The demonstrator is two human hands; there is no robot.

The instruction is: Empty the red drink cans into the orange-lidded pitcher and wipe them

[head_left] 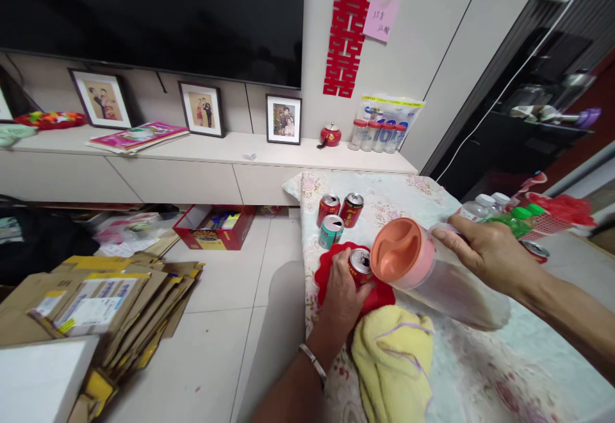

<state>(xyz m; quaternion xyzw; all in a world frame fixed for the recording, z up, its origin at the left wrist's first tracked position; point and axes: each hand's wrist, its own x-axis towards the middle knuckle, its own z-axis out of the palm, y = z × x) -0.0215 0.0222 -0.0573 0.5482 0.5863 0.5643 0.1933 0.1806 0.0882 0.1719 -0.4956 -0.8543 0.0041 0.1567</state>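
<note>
My left hand (336, 295) is wrapped round an opened red drink can (360, 268), which stands on a scalloped red dish (327, 270). My right hand (490, 253) grips the handle of a translucent pitcher (461, 291) with an orange-pink lid (398, 251). The pitcher is tilted far over, its lid end right beside the can's top; whether liquid flows I cannot tell. Behind the dish stand a red can (328, 210), a dark-topped red can (353, 211) and an opened teal can (331, 233). A crumpled yellow towel (394, 365) lies in front of the dish.
Bottles with white caps (483, 204) and green caps (521, 221), a pink basket (557, 208) and another can (534, 252) stand at the table's right. Folded cardboard (110, 301) and a red box (216, 229) are on the floor left, below a long cabinet (177, 176).
</note>
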